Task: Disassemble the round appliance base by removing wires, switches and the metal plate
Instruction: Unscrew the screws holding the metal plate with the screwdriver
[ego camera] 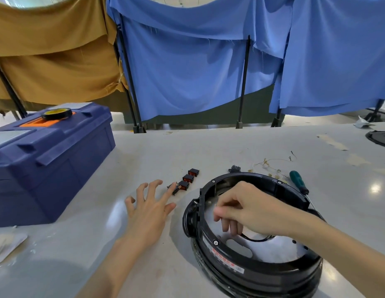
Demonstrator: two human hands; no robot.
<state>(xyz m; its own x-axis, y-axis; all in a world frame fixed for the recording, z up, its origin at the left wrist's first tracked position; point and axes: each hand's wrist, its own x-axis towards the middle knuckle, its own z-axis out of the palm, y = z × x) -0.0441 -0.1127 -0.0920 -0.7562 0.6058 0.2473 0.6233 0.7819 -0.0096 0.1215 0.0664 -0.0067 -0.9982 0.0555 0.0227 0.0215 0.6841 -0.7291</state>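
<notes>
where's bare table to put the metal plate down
Bare table lies behind the switches, between the toolbox and the wires, and right of the round base. Crowded just behind the base: wires, screwdriver.

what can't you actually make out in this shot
All in the head view:
Whether the right hand pinches anything inside the base: its own curled fingers hide it.
Middle of the plate: covered by that hand and forearm.
Label on the base rim: print too small.
Screwdriver tip: behind the base rim.
Round black object: cut off by the right edge.
</notes>
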